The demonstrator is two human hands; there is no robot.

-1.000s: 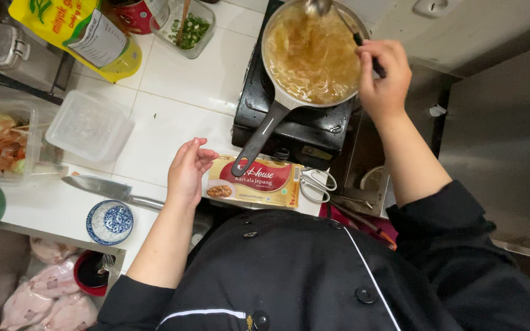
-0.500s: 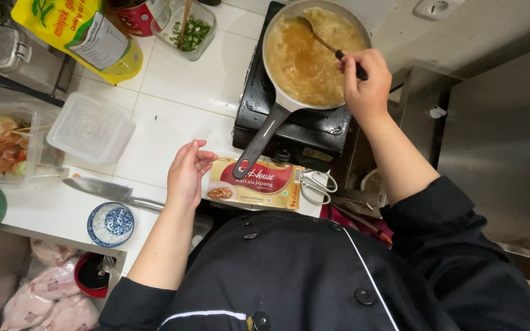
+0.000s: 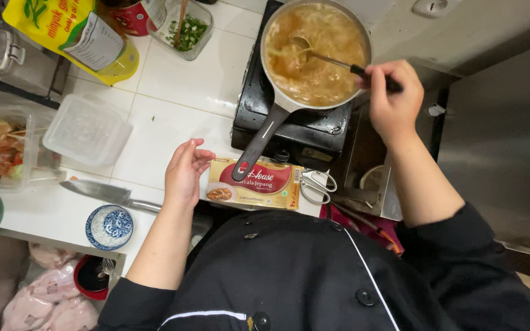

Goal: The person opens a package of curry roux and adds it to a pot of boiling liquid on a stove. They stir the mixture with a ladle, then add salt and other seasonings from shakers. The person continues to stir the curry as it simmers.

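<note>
Ladle point(image 3: 323, 56) in pan point(image 3: 314, 55), right hand point(image 3: 394, 101) fingers pinching handle; left hand point(image 3: 185, 171) fingers spread, on white tiled counter point(image 3: 179, 79).

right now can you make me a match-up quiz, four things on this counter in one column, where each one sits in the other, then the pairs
Things:
1. ladle
2. knife
3. scissors
4. blue patterned bowl

Places:
A. right of the curry box
B. at the counter's near edge, below the knife
C. in the pan, held by the right hand
D. flat, left of the left hand

Pairs: 1-C, 2-D, 3-A, 4-B
</note>
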